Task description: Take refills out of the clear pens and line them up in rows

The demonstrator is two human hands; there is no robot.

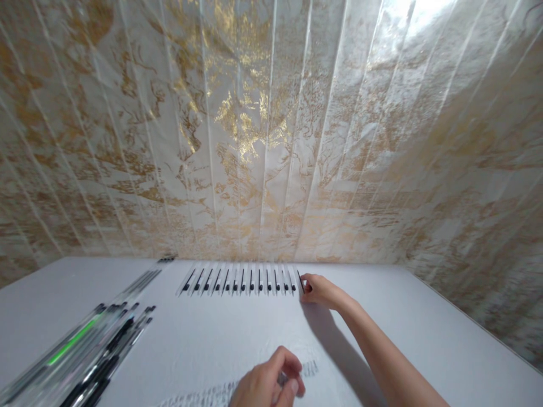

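A row of slim clear pen parts [243, 280], each with a dark line and a black lower piece, lies side by side near the far table edge. At the row's right end, my right hand [314, 289] is closed, thumb and fingers gripping a similar slim pen part [301, 281] with a dark stripe. Nearer to me, my left hand [271, 380] is held with its fingers curled toward the thumb. Whatever it may pinch is too small to make out. Beneath and beside that hand lie small clear pieces [203, 394], blurred, spread over the table.
On the left of the white table [203, 339] lies a pile of pens and tubes [85, 362], mostly clear and black, one bright green. Several thin grey rods [142, 282] lie behind it. A patterned, shiny gold and silver sheet [254, 141] rises behind the far edge.
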